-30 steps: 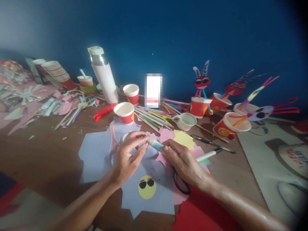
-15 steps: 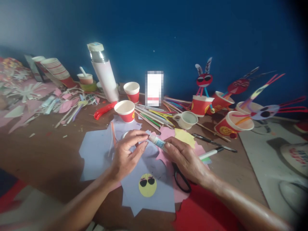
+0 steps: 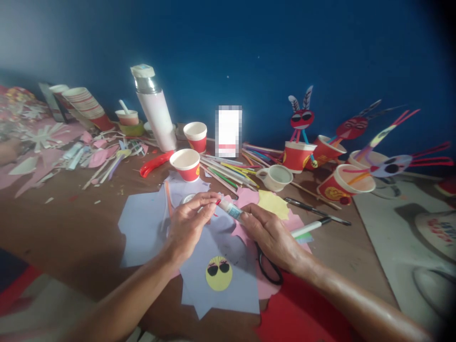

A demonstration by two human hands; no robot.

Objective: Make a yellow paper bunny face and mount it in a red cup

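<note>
My right hand [image 3: 272, 232] is closed round a small white glue stick [image 3: 233, 211] with a blue label, its tip pointing left. My left hand [image 3: 188, 225] pinches a tiny red paper piece [image 3: 217, 202] between thumb and fingertips, right at the tip of the glue stick. Below the hands, a yellow paper circle [image 3: 219, 280] with two black eye shapes and pink marks lies on light blue paper [image 3: 238, 299]. A round white object [image 3: 187, 198], mostly hidden, sits behind my left fingers. Black scissors handles [image 3: 270, 270] show beneath my right wrist.
Two red-and-white paper cups [image 3: 185, 166], a thermos [image 3: 156, 114], coloured sticks [image 3: 228, 172] and a white cup [image 3: 275, 178] stand behind. Cups with paper figures [image 3: 299, 154] are at right, beside pens [image 3: 317, 210]. Paper scraps [image 3: 99, 154] cover the left, where a blurred hand [image 3: 9, 151] shows.
The red piece now shows between my left fingertips, against the glue stick's tip. My hands have shifted only slightly. A blurred hand has appeared at the far left edge.
</note>
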